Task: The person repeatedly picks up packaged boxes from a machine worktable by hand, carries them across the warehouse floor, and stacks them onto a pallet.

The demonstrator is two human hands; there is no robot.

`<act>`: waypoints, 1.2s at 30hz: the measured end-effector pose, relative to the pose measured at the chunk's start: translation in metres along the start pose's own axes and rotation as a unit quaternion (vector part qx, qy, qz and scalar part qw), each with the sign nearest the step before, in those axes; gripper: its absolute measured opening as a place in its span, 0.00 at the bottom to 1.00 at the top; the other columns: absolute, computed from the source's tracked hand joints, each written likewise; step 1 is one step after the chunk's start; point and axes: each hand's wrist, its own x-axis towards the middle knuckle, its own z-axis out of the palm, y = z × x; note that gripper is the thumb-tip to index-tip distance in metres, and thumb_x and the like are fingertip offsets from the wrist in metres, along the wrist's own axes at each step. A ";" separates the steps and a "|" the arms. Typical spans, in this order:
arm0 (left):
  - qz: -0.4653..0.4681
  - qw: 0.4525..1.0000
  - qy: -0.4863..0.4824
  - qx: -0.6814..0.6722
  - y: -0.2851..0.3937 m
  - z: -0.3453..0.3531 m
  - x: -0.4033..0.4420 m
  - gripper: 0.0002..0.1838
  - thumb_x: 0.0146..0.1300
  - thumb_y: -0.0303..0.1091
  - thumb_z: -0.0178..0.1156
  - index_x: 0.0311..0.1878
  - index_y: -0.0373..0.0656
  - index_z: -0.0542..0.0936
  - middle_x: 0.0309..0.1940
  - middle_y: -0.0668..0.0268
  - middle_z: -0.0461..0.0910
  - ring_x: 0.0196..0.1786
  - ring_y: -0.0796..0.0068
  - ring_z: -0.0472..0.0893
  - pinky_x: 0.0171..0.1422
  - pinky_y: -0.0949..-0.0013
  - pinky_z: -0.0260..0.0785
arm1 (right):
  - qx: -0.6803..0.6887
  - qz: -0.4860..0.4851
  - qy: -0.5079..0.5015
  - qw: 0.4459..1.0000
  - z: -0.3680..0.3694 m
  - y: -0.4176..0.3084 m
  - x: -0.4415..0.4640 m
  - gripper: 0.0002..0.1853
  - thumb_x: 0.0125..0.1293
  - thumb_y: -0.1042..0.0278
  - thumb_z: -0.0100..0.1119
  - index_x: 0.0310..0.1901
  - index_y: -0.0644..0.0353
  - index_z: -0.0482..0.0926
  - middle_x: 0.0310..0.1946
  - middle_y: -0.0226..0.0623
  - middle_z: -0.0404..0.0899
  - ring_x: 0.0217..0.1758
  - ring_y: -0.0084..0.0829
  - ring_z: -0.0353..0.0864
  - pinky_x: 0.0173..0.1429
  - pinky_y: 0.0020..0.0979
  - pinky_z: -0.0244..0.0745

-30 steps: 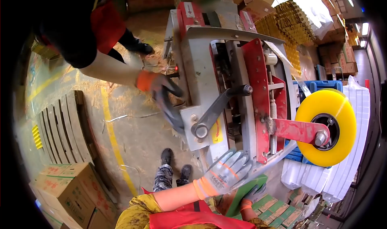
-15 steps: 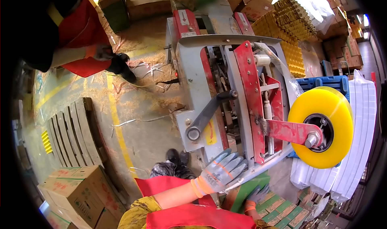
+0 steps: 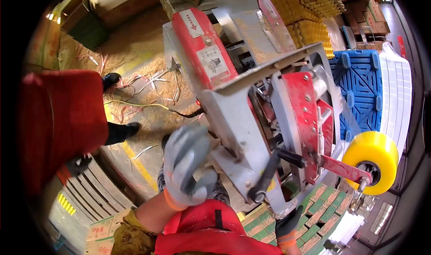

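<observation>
My left hand [image 3: 186,165], in a grey glove with an orange cuff, is raised in front of my red apron [image 3: 206,223]. Its fingers are apart and loosely bent, with nothing visible in them. To its right stands a grey and red carton-taping machine [image 3: 229,125] with a black crank handle [image 3: 274,174]. A yellow tape roll [image 3: 370,158] sits on the machine's red arm. My right hand [image 3: 288,221], in a dark glove, is at the machine's lower end, beside the frame edge, fingers partly showing and stretched; firm contact cannot be made out.
On the left a person in a red apron [image 3: 65,129] stands close, one gloved hand [image 3: 76,167] low. Green and brown cartons [image 3: 316,219] are stacked below right. A blue plastic pallet [image 3: 357,89], yellow trays [image 3: 296,13], a wooden pallet [image 3: 96,187] and a floor cable [image 3: 143,104] surround the machine.
My left hand has left the machine's lower corner and moved left and up. The view has turned. The person in the red apron is nearer, and the green carton below the machine no longer shows clearly.
</observation>
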 end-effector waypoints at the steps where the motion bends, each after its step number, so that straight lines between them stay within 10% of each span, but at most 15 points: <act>1: -0.038 0.999 0.004 -0.027 -0.015 -0.002 0.005 0.33 0.56 0.36 0.59 0.64 0.34 0.64 0.58 0.44 0.70 0.58 0.40 0.72 0.63 0.45 0.62 | -0.255 -0.125 0.022 0.958 0.005 0.007 -0.004 0.32 0.72 0.45 0.39 0.69 0.60 0.58 0.67 0.40 0.65 0.67 0.39 0.67 0.68 0.35 0.63; 2: -0.061 0.997 -0.016 -0.039 -0.026 -0.004 0.015 0.33 0.54 0.35 0.60 0.64 0.33 0.65 0.59 0.44 0.70 0.59 0.41 0.72 0.64 0.46 0.62 | -0.491 -0.239 0.037 0.837 0.007 0.016 -0.007 0.33 0.72 0.44 0.39 0.69 0.60 0.57 0.67 0.40 0.64 0.68 0.40 0.66 0.68 0.35 0.63; 4: -0.105 0.991 -0.055 -0.062 -0.043 -0.004 0.034 0.35 0.52 0.34 0.61 0.64 0.31 0.66 0.61 0.44 0.68 0.62 0.42 0.70 0.66 0.49 0.60 | -0.207 -0.046 0.070 0.975 0.025 0.010 0.002 0.33 0.72 0.43 0.38 0.70 0.57 0.56 0.66 0.37 0.65 0.66 0.39 0.68 0.68 0.38 0.64; 6: -0.112 0.987 -0.066 -0.095 -0.061 0.004 0.037 0.38 0.48 0.37 0.66 0.63 0.30 0.66 0.62 0.45 0.68 0.63 0.44 0.69 0.67 0.50 0.59 | 0.191 0.115 0.106 0.969 0.047 -0.006 0.011 0.29 0.73 0.46 0.38 0.68 0.55 0.60 0.63 0.35 0.68 0.64 0.38 0.69 0.67 0.40 0.65; 23: -0.110 0.975 -0.091 -0.173 -0.083 0.034 0.038 0.40 0.45 0.32 0.68 0.63 0.39 0.64 0.55 0.49 0.74 0.56 0.41 0.74 0.61 0.39 0.61 | 0.011 0.028 0.326 0.945 0.051 0.024 0.021 0.30 0.74 0.49 0.42 0.65 0.69 0.63 0.61 0.37 0.68 0.60 0.30 0.69 0.67 0.31 0.61; 36: -0.161 0.981 -0.056 -0.093 -0.067 0.052 0.029 0.38 0.51 0.47 0.65 0.60 0.32 0.66 0.50 0.48 0.72 0.54 0.45 0.73 0.63 0.41 0.61 | -0.078 0.043 0.348 0.933 0.021 0.052 0.016 0.28 0.72 0.50 0.47 0.57 0.72 0.70 0.51 0.38 0.73 0.51 0.29 0.70 0.60 0.28 0.65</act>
